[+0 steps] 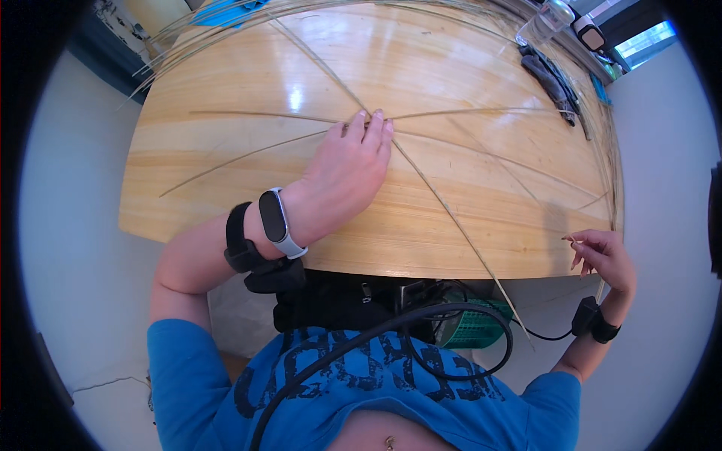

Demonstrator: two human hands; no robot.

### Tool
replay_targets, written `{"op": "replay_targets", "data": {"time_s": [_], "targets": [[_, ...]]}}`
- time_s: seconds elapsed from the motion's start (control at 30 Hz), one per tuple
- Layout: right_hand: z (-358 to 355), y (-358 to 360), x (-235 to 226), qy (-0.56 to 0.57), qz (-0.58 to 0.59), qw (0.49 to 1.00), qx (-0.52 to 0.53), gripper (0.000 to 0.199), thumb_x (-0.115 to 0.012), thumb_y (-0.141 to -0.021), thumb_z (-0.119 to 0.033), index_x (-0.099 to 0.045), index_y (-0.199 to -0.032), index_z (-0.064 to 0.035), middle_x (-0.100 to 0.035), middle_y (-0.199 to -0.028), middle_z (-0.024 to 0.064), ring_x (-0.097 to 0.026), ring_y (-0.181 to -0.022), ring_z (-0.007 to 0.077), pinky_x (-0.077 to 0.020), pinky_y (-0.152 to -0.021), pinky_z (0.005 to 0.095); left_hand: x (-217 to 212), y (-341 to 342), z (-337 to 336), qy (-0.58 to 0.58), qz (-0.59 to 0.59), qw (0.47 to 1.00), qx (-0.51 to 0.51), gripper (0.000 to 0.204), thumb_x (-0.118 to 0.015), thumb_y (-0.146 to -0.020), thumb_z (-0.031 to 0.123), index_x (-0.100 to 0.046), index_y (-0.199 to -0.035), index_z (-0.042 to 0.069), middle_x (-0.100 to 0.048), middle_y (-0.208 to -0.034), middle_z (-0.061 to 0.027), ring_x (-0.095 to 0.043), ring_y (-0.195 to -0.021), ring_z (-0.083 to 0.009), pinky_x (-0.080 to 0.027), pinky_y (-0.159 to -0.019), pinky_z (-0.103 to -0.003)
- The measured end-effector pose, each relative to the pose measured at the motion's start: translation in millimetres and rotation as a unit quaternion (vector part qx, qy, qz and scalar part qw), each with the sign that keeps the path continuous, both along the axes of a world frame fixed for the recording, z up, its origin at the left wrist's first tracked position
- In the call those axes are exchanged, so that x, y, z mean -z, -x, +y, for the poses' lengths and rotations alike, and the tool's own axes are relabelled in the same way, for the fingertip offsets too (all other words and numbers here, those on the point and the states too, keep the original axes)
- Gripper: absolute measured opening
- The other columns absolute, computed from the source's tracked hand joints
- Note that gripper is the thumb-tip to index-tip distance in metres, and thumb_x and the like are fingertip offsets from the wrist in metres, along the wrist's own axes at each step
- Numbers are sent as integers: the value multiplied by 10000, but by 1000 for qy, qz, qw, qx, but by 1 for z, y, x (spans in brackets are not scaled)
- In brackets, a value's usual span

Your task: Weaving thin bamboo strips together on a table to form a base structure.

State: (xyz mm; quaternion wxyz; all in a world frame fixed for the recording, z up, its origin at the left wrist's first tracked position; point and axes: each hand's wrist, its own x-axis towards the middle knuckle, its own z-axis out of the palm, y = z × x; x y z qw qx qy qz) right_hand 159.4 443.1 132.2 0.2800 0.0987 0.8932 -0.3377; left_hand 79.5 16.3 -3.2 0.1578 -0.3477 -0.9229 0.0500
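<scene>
Several thin bamboo strips (444, 207) lie crossed like spokes on a pale wooden table (226, 188). My left hand (350, 169) lies flat on the table, fingertips pressing down on the spot where the strips cross. A white smartwatch and a black wrist strap sit on that forearm. My right hand (602, 255) hovers at the table's right front corner, with thumb and forefinger pinching the end of another thin strip (615, 188) that curves away along the table's right edge.
A clear plastic bottle (543, 22) and dark tools (553, 79) rest at the far right of the table. More strips are bundled along the far edge (226, 22). A green basket (474, 327) and black cables sit below the near edge.
</scene>
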Motion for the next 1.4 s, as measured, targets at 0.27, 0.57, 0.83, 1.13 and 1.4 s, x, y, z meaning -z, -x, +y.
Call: {"op": "replay_targets", "data": {"time_s": [0.27, 0.57, 0.83, 1.13, 1.4], "targets": [[-4, 1, 3, 53, 37, 998, -21, 182, -584, -989, -65, -673, -1109, 39, -657, -756, 42, -612, -587, 68, -500, -494, 199, -6, -1, -1, -47, -18, 999, -3, 627, -497, -877, 78, -360, -1478, -38, -556, -1354, -249, -579, -1196, -352, -469, -979, -405], [-38, 39, 21, 61, 153, 986, 4, 140, -590, -1003, -156, -633, -979, -25, -551, -677, -29, -484, -549, 31, -360, -471, 181, -4, -2, 1, -35, -5, 999, 2, 541, -487, -893, 94, -431, -1407, -65, -548, -1361, -254, -560, -1220, -350, -464, -977, -409], [-178, 108, 70, 89, 250, 947, -182, 242, -726, -897, -233, -607, -954, -30, -527, -631, 9, -481, -558, 97, -394, -516, 279, -2, -1, -1, -42, 2, 999, 5, 511, -492, -894, 113, -462, -1372, -67, -554, -1354, -249, -568, -1213, -341, -466, -978, -413], [-219, 116, 105, 80, 255, 937, -225, 270, -713, -891, -225, -552, -1022, -52, -591, -636, 122, -582, -579, 302, -437, -542, 392, 1, -1, 1, -81, 6, 997, 5, 433, -511, -866, 130, -534, -1245, -78, -586, -1308, -238, -574, -1200, -330, -470, -968, -401], [-232, 105, 105, 15, 348, 912, -218, 226, -670, -921, -221, -550, -1039, -70, -602, -613, 152, -617, -601, 381, -459, -544, 458, 0, -2, 0, -70, 18, 997, 5, 423, -519, -847, 138, -542, -1211, -75, -585, -1286, -235, -570, -1154, -304, -478, -929, -380]]}}
